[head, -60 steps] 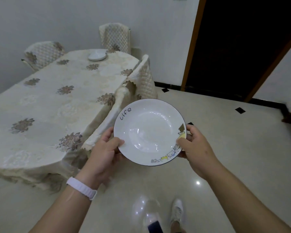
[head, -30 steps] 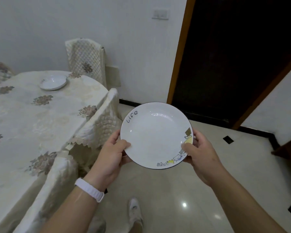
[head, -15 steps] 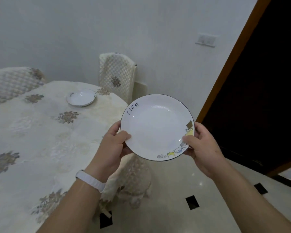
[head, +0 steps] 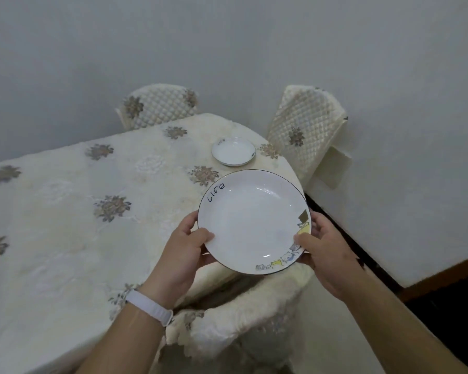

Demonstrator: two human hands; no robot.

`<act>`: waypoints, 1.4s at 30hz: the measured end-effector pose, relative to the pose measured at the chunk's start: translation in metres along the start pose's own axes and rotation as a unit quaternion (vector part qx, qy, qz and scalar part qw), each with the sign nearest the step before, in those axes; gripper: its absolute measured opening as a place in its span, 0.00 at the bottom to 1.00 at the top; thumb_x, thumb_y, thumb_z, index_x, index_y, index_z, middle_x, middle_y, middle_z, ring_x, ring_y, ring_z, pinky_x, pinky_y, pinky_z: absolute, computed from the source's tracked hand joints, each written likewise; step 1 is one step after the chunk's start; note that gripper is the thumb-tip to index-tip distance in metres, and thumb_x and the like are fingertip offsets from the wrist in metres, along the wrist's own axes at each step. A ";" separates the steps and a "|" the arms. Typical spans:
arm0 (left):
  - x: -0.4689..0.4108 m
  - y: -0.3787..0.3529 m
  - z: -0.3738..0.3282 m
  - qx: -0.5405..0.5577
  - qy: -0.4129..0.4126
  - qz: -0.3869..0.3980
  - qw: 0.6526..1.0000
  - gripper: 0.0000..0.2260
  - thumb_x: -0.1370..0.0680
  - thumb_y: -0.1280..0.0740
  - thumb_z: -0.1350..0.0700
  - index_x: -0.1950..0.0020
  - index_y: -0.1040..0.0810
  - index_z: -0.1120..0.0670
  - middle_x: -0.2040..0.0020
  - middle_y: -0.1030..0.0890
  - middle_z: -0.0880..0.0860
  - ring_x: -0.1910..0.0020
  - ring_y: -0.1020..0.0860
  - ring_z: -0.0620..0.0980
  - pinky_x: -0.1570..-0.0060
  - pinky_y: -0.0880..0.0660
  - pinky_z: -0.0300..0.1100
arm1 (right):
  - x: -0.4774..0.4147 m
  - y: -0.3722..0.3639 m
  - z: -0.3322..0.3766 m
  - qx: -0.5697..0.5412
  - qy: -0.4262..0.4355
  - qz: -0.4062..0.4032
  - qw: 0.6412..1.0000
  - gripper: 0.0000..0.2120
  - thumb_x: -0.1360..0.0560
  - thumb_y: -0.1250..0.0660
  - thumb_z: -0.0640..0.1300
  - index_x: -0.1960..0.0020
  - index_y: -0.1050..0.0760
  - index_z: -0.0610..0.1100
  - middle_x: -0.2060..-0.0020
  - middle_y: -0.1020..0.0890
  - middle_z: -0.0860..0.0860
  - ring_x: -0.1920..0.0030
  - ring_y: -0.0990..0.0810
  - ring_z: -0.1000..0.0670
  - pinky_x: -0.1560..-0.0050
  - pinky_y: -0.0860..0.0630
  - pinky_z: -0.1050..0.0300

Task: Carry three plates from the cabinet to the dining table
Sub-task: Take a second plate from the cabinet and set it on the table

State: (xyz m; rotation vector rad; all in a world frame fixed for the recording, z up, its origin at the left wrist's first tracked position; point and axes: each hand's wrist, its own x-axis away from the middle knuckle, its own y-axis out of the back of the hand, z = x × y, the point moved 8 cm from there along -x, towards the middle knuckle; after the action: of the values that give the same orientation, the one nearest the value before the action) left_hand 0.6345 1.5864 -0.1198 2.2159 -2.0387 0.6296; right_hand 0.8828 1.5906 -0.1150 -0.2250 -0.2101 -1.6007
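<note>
Soft, flat indoor light, kinda dim, with a cool grey-blue cast on the wall [head: 227, 49]. Shadows are mild, just a dark patch under the tablecloth [head: 65, 225] edge near the bottom. Small white glints on the plate [head: 254, 222], up by its rim and low in the bowl. Everything's slightly soft, the wide lens stretches stuff toward the edges, and the lower right corner goes nearly black.

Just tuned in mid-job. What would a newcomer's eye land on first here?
First, the white plate marked "Life", held in the middle of the view, with the left hand and right hand gripping its rim on opposite sides. Next, a second plate lying on the floral-clothed table near its far end. Two quilted chairs stand by that end, one behind the table and one to the right.
</note>
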 end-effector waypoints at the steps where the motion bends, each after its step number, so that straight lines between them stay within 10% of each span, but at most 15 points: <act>1: -0.007 0.002 0.000 0.002 -0.001 -0.023 1.000 0.19 0.25 0.41 0.68 0.40 0.24 0.49 0.54 0.16 0.52 0.62 0.19 0.50 0.59 0.20 0.50 | -0.018 -0.004 0.002 0.007 0.000 0.022 1.000 0.19 0.23 0.41 0.28 0.39 0.27 0.48 0.53 0.13 0.49 0.53 0.14 0.45 0.51 0.19 0.41; 22: -0.070 0.031 0.019 0.002 0.050 -0.343 0.938 0.22 0.25 0.41 0.69 0.38 0.24 0.50 0.50 0.18 0.56 0.59 0.20 0.52 0.64 0.21 0.45 | -0.205 -0.078 -0.027 0.102 -0.074 0.313 0.941 0.20 0.24 0.37 0.32 0.43 0.28 0.56 0.49 0.17 0.47 0.51 0.15 0.46 0.55 0.16 0.48; 42: -0.178 0.079 0.151 0.005 0.165 -0.296 0.941 0.25 0.29 0.38 0.74 0.51 0.20 0.42 0.54 0.16 0.56 0.52 0.18 0.60 0.51 0.19 0.56 | -0.284 -0.078 -0.148 0.292 -0.136 0.235 0.917 0.21 0.28 0.34 0.34 0.44 0.26 0.58 0.51 0.16 0.53 0.48 0.18 0.47 0.44 0.21 0.45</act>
State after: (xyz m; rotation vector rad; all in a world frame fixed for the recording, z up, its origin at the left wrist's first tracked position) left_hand 0.5889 1.6961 -0.3357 2.3505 -1.1308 0.8552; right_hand 0.8133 1.8270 -0.3347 -0.0235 -0.7789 -0.9674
